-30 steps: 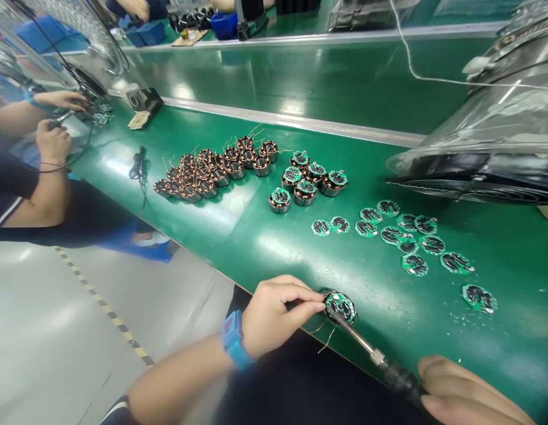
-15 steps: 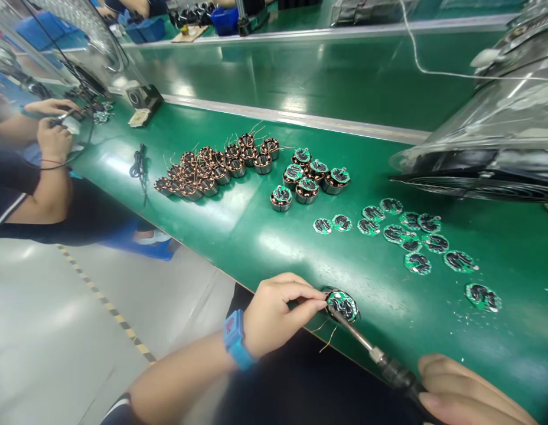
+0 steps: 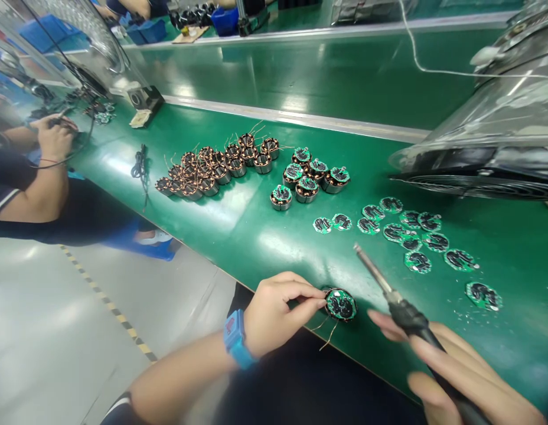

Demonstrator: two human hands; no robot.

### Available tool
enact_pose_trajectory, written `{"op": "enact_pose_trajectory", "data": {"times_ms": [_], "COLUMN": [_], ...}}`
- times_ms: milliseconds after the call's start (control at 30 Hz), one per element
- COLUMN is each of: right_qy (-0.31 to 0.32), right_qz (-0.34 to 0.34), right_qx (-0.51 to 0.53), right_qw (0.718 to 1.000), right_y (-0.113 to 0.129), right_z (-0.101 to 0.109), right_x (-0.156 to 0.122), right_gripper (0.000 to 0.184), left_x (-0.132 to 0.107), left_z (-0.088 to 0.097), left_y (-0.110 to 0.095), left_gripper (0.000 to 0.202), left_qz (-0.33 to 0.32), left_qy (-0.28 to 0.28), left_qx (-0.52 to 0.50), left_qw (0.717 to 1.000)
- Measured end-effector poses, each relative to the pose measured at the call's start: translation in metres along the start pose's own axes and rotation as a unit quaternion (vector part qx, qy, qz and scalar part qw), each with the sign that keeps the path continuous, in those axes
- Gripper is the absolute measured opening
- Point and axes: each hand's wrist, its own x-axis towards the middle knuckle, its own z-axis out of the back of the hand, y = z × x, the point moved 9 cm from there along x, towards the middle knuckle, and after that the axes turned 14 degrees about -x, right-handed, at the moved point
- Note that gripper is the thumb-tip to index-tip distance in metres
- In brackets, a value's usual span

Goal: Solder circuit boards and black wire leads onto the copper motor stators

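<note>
While my left hand (image 3: 278,310) pinches a round green circuit board (image 3: 340,304) at its edge with the fingers close together, my right hand (image 3: 460,372) is closed around the black handle of a soldering iron (image 3: 411,319). Just now the iron came away from the board: its metal tip (image 3: 365,260) is lifted and points over the bench (image 3: 300,260), touching nothing, so the top of the board is free and I can see it well. The board sits on a copper coil, near the edge of the bench and close to my blue watch (image 3: 234,339), and thin wires (image 3: 328,335) hang down from it.

Farther along the bench lie loose green boards (image 3: 416,233) in a group. Beside them are coils with boards already on top (image 3: 309,180), and then a bunch of coils without boards (image 3: 216,171), with their wires sticking up. A small roll of black cable (image 3: 139,165) lies near these. On the right stands a fan (image 3: 482,171) under clear plastic. At the far left, a co-worker's hands (image 3: 55,139) hold something too small to tell.
</note>
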Motion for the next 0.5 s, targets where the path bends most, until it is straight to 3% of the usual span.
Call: {"op": "enact_pose_trajectory", "data": {"times_ms": [67,167,267,367,500], "right_qy": [0.033,0.026,0.006,-0.007,-0.028], "right_qz": [0.023,-0.001,-0.03,-0.038,-0.036], "right_qx": [-0.011,-0.018,-0.021,-0.022,-0.023], "right_qw": [0.999,1.0,0.999,0.999,0.999], "right_y": [0.007,0.004,0.0,0.0,0.001], "right_z": [-0.018,-0.035,-0.04,-0.038,-0.035], "right_x": [0.02,0.035,0.038,0.039,0.038], "right_gripper": [0.042,0.029,0.017,0.013,0.014], "left_x": [0.0,-0.004,-0.015,-0.024,-0.019], "left_z": [0.0,0.002,0.003,-0.002,0.0], "left_y": [-0.002,-0.007,-0.019,-0.027,-0.019], "left_gripper": [0.008,0.011,0.022,0.013,0.008], "left_qz": [-0.005,-0.039,-0.116,-0.166,-0.109], "left_qy": [0.001,0.003,0.024,0.047,-0.028], "left_qx": [0.007,0.027,0.085,0.106,0.01], "left_qw": [1.0,0.999,0.989,0.979,0.994]}}
